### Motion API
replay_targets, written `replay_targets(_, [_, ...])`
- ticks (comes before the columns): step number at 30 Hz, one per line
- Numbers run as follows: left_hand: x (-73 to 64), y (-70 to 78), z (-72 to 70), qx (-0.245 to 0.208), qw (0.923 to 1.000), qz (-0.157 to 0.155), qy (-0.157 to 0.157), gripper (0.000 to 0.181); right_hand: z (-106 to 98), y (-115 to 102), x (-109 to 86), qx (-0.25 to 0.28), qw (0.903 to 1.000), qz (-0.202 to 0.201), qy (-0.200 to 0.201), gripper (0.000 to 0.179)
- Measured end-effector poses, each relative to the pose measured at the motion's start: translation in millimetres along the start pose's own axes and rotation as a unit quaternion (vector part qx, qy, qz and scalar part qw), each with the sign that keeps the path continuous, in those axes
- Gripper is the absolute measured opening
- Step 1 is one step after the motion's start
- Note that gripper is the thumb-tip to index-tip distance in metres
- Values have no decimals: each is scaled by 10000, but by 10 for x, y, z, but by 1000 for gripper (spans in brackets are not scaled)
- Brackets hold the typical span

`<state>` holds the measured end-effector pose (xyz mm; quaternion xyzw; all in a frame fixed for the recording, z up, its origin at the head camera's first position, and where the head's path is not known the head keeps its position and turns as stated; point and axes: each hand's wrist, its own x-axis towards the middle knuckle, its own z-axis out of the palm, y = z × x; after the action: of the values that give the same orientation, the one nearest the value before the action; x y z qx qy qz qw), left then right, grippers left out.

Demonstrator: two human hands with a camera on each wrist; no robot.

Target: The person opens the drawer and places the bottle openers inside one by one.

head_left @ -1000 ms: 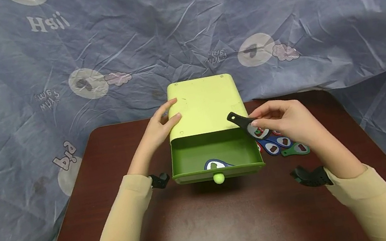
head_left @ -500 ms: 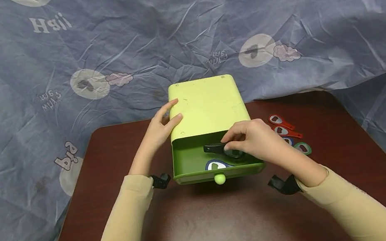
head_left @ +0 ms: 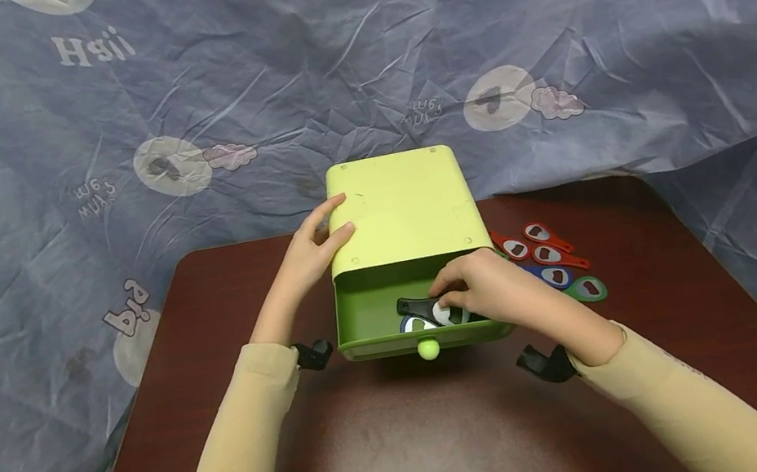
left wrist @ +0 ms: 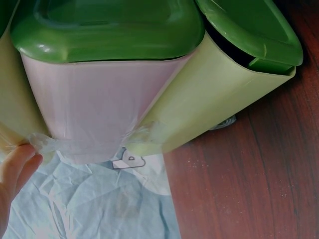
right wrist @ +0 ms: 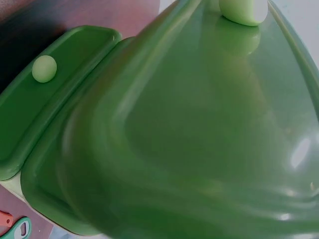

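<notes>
- Inside the pulled-out green drawer (head_left: 374, 347), right of its middle and near its front wall, sits the black bottle opener (head_left: 416, 308): handle toward the drawer's left, round end at the fingers.
- Right hand (head_left: 486, 281) reaches over the drawer's right wall; from what I see, thumb and fingers pinch the opener's round end, pale label upward.
- Left hand (head_left: 310, 251) is behind the drawer's left side, on the yellow housing (head_left: 398, 200): thumb and a fingertip on top, fingers fairly straight.
- Edges: front wall with round knob (head_left: 429, 349) just ahead of the opener; housing lip over the drawer's rear. Green floor shows left of the opener and back toward the lip.
- Right of the drawer, on the brown table (head_left: 426, 443): three red openers (head_left: 546, 254), a blue opener (head_left: 554, 276), a green opener (head_left: 589, 288). Forearm passes in front of them. Bare tabletop runs ahead of the drawer.
- Partly hidden: blue-rimmed opener (head_left: 415, 323) in the drawer, cut by the front wall and the black handle; can't tell whether the two touch.
- Round end mostly covered by the hand, exact finger contact hard to make out. Right wrist view is filled by green panels (right wrist: 214, 129).
</notes>
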<state>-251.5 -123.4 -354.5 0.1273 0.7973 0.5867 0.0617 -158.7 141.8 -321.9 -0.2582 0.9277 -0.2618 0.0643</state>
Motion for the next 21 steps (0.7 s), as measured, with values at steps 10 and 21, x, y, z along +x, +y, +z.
replay_targets(10, [-6,-7,-11,-11,10000,-23,4,56,-124,10,-54,268,9996,-100,-26,19])
replay_targets(21, [13,-24,-10,-79,10000,-48,-25,55,-574,367,-378,1398,9776,865,1312,21])
